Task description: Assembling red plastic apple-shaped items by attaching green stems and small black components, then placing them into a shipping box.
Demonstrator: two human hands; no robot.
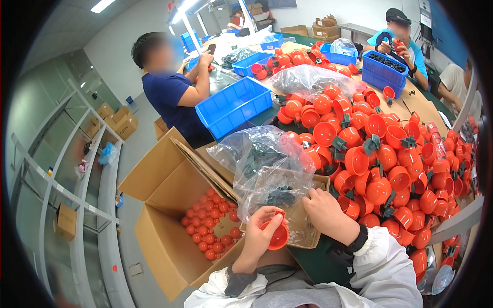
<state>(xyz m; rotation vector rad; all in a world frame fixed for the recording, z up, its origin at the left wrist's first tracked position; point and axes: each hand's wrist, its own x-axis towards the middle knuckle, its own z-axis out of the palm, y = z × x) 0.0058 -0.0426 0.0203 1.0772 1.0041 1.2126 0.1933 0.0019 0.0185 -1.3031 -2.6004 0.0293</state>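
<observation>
My left hand (258,235) grips a small red plastic cup (278,237) by its rim, its hollow side facing up. Just to the right, my right hand (328,214) is over the edge of a shallow cardboard box (311,240), its fingers bent together; whatever is between the fingertips is hidden. Small pale pieces (298,237) lie in that box, along with a clear plastic bag (257,159) holding dark green parts. To the left, a large open carton (164,246) contains many red cups (210,226), most of them round side up.
A big heap of red cups with dark green fittings (375,154) covers the table to the right. An empty blue bin (233,107) stands beyond the carton. Across the table, a person (405,43) handles a red piece; another person (169,87) at left holds a phone. Metal shelving (77,195) lines the left.
</observation>
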